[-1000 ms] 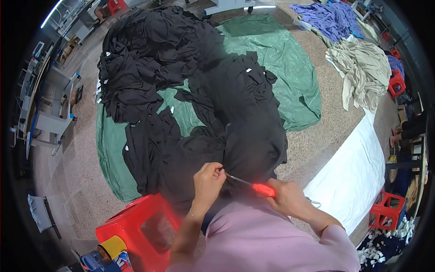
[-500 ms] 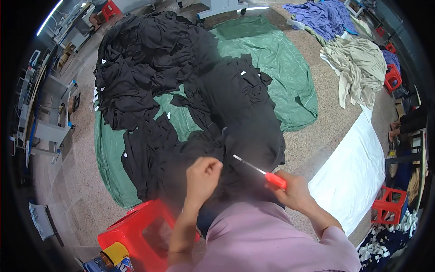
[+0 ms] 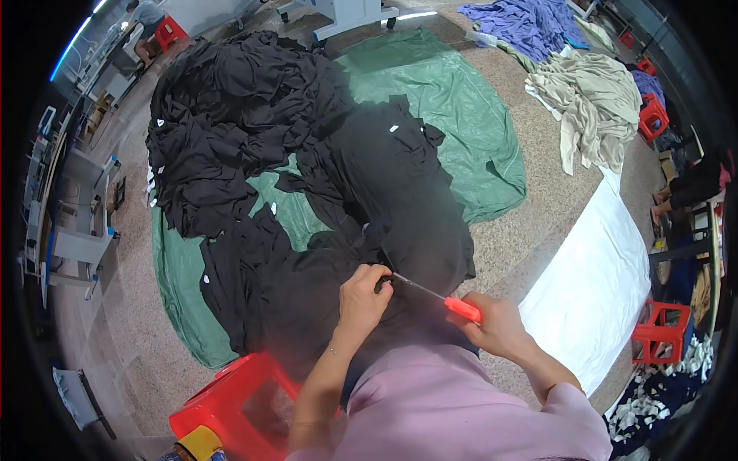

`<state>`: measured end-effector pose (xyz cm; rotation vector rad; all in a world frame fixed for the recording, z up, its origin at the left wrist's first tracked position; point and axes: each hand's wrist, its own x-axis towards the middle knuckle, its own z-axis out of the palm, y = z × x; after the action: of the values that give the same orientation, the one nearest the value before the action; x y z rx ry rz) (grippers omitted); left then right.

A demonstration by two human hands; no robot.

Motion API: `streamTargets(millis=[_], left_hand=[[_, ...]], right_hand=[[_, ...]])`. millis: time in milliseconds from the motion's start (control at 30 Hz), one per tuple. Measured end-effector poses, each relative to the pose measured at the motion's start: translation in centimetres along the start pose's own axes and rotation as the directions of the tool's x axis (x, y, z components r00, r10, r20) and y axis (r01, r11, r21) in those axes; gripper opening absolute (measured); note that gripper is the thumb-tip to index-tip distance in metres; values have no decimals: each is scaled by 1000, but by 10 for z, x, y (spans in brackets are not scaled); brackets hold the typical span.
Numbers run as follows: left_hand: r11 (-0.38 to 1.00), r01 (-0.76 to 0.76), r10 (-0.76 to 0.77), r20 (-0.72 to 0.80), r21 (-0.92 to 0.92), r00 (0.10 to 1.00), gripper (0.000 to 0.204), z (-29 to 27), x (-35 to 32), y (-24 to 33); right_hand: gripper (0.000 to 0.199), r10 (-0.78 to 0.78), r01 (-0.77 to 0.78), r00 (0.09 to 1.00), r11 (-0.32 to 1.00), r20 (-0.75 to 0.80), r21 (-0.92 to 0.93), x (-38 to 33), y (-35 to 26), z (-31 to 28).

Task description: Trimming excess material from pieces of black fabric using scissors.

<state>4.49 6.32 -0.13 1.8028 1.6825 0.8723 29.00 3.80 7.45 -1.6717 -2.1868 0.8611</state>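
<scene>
My left hand (image 3: pixel 361 298) pinches a fold of a black garment (image 3: pixel 400 207) that is draped over my lap. My right hand (image 3: pixel 498 326) grips red-handled thread snips (image 3: pixel 450 301), whose metal blades point left and reach the fabric right at my left fingers. More black garments (image 3: pixel 231 131) lie heaped on a green sheet (image 3: pixel 453 100) spread on the floor in front of me.
A red plastic stool (image 3: pixel 231 403) stands at my lower left. A white sheet (image 3: pixel 600 284) lies on the floor to the right, with a beige pile (image 3: pixel 592 100) and a purple pile (image 3: pixel 530 19) beyond it. Red stools (image 3: pixel 661 330) and metal tables (image 3: pixel 69 230) line the edges.
My left hand has shifted its pinch on the black fabric, and the snips' tip has swung back to meet it. The garment has slid slightly over my lap.
</scene>
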Motion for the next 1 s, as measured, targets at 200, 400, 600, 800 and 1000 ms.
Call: streamTargets(millis=[200, 400, 600, 800, 1000], left_hand=[[951, 157, -165, -8, -266, 986, 15, -5, -1, 0], [947, 161, -170, -11, -279, 985, 15, -5, -5, -4], [949, 165, -174, -13, -269, 985, 15, -2, -6, -5], [952, 115, -157, -130, -283, 979, 14, -17, 22, -11], [903, 176, -354, -449, -391, 821, 12, -76, 55, -75]], right_hand=[[35, -40, 42, 998, 999, 53, -25, -3, 2, 5], [37, -45, 48, 997, 998, 63, -39, 0, -4, 2], [38, -52, 63, 992, 994, 113, -93, 6, -7, -1], [26, -32, 35, 993, 999, -112, 21, 9, 1, 9], [32, -98, 136, 979, 967, -180, 215, 9, -8, 21]])
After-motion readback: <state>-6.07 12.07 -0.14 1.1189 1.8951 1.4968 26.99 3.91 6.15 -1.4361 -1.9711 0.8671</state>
